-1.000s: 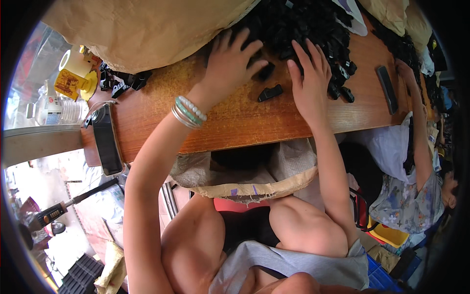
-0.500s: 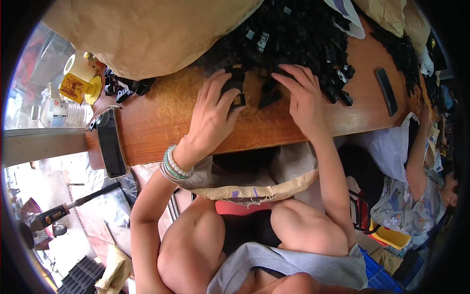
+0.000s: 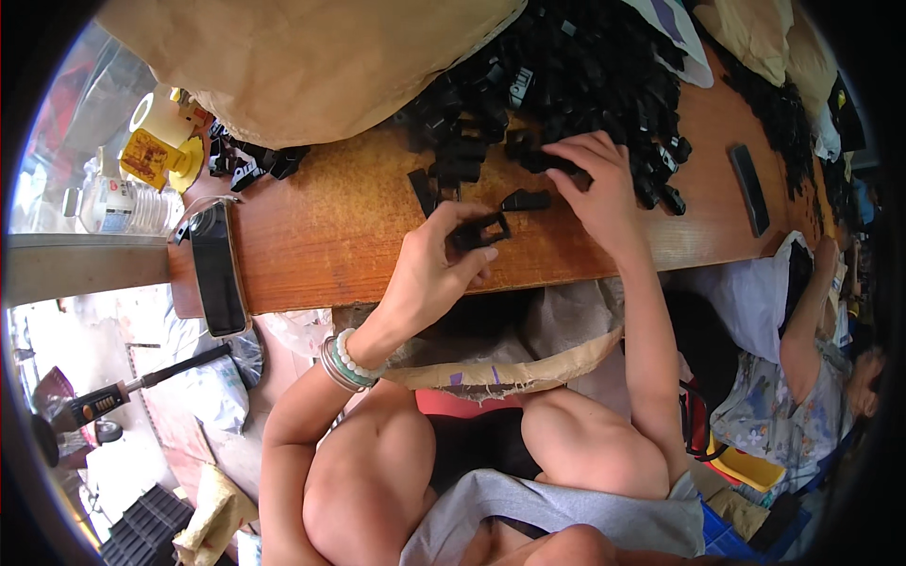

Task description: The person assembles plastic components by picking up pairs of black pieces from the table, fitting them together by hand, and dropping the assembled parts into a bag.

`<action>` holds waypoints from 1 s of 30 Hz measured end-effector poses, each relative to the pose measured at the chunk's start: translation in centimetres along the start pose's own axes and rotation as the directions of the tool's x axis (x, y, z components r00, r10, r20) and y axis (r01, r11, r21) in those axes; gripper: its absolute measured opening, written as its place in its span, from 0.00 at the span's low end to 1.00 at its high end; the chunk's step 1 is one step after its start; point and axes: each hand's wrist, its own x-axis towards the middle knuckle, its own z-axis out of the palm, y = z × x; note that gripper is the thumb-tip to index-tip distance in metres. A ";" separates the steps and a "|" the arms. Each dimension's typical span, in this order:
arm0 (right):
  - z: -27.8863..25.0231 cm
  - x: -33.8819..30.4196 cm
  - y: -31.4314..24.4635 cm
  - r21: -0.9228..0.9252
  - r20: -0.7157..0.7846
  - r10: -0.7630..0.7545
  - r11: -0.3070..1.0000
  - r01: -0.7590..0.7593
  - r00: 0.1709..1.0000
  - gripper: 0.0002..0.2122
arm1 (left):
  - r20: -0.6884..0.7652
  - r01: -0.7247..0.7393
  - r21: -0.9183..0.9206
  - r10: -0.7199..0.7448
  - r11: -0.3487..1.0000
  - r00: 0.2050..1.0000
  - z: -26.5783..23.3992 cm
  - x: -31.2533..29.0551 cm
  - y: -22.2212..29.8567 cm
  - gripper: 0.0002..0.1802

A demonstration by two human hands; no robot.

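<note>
My left hand (image 3: 427,275), with bracelets at its wrist, pinches a small black plastic part (image 3: 492,229) with a square opening, held just above the table's front edge. My right hand (image 3: 602,192) has its thumb and fingers closed on another black piece (image 3: 564,168) at the near side of a large heap of black plastic parts (image 3: 585,75). Between the hands a flat black piece (image 3: 525,200) lies on the wooden table (image 3: 330,217). A few more black parts (image 3: 457,162) lie beyond my left hand.
A big tan sack (image 3: 311,66) bulges over the far left. A phone (image 3: 216,274), a yellow tape dispenser (image 3: 156,156) and a clear bottle (image 3: 123,208) are at the left. Below the table edge, an open sack (image 3: 510,375) hangs over my lap. Another person (image 3: 783,387) sits at the right.
My left hand has drawn back toward the table's front edge with a black part in it. My right hand has shifted slightly right and closed on a piece by the heap.
</note>
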 end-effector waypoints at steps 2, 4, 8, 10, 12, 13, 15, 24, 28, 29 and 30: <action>-0.3 -0.6 -2.1 0.141 -0.018 -0.013 0.990 0.015 1.000 0.12 | 0.032 0.014 0.014 -0.015 1.000 0.999 -0.5 -0.1 0.1 0.18; -0.6 -2.3 -4.5 0.292 -0.024 -0.058 0.954 0.063 0.998 0.12 | 0.139 0.128 -0.093 -0.114 0.987 0.984 -0.4 0.0 0.7 0.20; 0.3 -4.2 -5.7 0.533 0.062 0.043 0.843 -0.070 0.997 0.13 | 0.152 0.135 -0.202 -0.105 0.970 0.983 -0.1 -0.1 0.7 0.20; 0.0 -4.4 -5.3 0.308 0.022 -0.052 0.950 0.043 0.998 0.14 | 0.107 0.145 -0.222 -0.123 0.964 0.987 0.1 -0.4 0.7 0.20; 0.0 -4.6 -5.6 0.261 -0.004 -0.078 0.962 0.076 0.997 0.14 | 0.101 0.150 -0.230 -0.129 0.962 0.986 0.2 -0.5 1.2 0.19; 0.0 -4.7 -5.8 0.213 -0.028 -0.103 0.971 0.107 0.994 0.14 | 0.095 0.156 -0.239 -0.136 0.958 0.986 0.4 -0.6 1.4 0.18; -0.2 -4.9 -6.1 0.350 -0.024 -0.057 0.935 0.061 0.998 0.13 | 0.069 0.029 -0.214 -0.015 0.976 0.998 0.7 -0.8 0.8 0.17; 1.1 -7.6 -6.4 0.730 0.161 0.208 0.633 -0.258 0.965 0.20 | 0.068 -0.405 0.126 0.400 0.905 0.914 1.5 -2.1 -0.3 0.22; -0.1 -7.9 -6.6 0.653 0.218 0.278 0.671 -0.352 0.936 0.12 | 0.111 -0.515 0.283 0.506 0.809 0.855 1.7 -1.6 -0.7 0.22; -0.9 -7.7 -6.0 0.626 0.287 0.191 0.704 -0.335 0.939 0.11 | 0.194 -0.513 0.355 0.475 0.781 0.858 1.2 -1.3 -0.4 0.23; -1.8 -7.4 -5.2 0.598 0.356 0.108 0.737 -0.315 0.928 0.11 | 0.277 -0.516 0.419 0.436 0.747 0.856 0.7 -0.8 -0.1 0.23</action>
